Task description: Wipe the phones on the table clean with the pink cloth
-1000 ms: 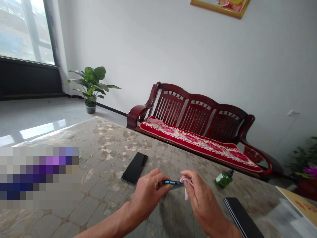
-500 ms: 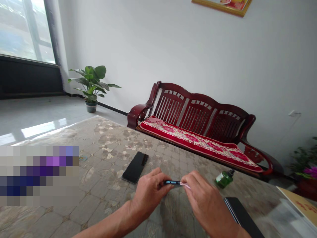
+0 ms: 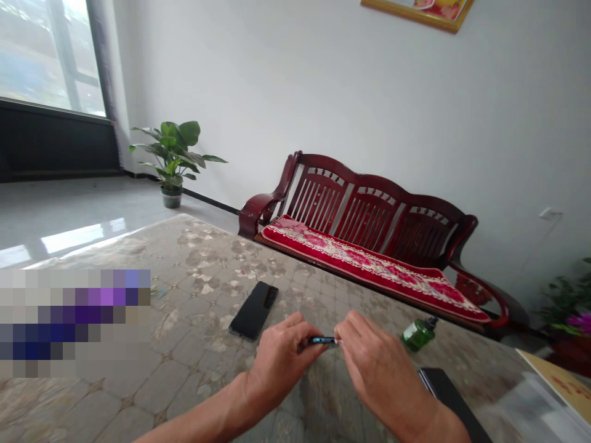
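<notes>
Between my two hands is a thin dark phone [image 3: 322,340], seen edge-on with a bluish rim. My left hand [image 3: 282,352] pinches its left end between thumb and fingers. At the other end, my right hand [image 3: 375,360] is closed over a small pale pinkish cloth [image 3: 339,341] pressed against the phone's edge. Most of that cloth is hidden by the fingers. A second black phone [image 3: 253,310] lies face up on the table, left of my left hand.
On the patterned table [image 3: 138,344] a green pump bottle [image 3: 419,334] stands beyond my right hand. A dark flat case [image 3: 450,397] lies partly under my right forearm. A yellowish box [image 3: 561,384] sits at the right. Past the table is a red-cushioned wooden bench [image 3: 369,252].
My right hand has shifted slightly left and up along the phone's edge, its fingers now covering more of the cloth. The left hand keeps its hold nearly in place.
</notes>
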Demonstrator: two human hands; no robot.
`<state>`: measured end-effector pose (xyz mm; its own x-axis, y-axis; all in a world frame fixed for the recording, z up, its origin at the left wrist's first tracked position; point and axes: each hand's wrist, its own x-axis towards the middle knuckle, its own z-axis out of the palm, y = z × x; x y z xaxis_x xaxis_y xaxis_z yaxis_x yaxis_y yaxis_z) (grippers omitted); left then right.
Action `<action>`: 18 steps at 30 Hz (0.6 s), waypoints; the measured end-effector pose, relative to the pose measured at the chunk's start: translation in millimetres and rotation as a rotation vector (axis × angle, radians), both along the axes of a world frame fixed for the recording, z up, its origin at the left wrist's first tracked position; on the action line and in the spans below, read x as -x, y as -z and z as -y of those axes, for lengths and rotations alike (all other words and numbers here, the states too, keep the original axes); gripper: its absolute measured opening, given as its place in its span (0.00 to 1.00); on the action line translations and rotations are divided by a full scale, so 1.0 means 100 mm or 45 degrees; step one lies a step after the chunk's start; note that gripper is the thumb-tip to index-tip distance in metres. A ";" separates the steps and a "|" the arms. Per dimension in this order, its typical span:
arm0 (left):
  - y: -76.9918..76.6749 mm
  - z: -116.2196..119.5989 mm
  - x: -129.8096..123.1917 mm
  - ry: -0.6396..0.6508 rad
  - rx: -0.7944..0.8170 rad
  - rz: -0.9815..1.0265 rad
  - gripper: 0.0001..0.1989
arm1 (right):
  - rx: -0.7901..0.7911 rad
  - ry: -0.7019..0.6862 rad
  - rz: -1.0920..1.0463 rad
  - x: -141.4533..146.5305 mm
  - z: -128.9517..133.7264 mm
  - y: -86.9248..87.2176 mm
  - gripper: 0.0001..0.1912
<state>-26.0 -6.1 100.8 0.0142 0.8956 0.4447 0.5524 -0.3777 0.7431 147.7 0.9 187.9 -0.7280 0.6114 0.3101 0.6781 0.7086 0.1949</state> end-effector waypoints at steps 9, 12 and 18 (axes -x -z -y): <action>0.03 0.01 -0.01 0.013 0.015 -0.001 0.03 | -0.096 -0.016 0.064 0.05 0.03 -0.05 0.15; 0.03 0.02 -0.02 0.020 0.019 -0.014 0.03 | -0.117 -0.030 0.069 0.06 0.05 -0.06 0.16; 0.00 0.03 -0.03 0.003 -0.002 -0.050 0.03 | -0.198 -0.059 0.096 0.12 0.09 -0.08 0.18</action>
<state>-23.0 -9.1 101.0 0.0336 0.8947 0.4454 0.5804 -0.3803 0.7201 135.9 -8.5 196.0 -0.7793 0.5254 0.3416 0.6245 0.6962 0.3539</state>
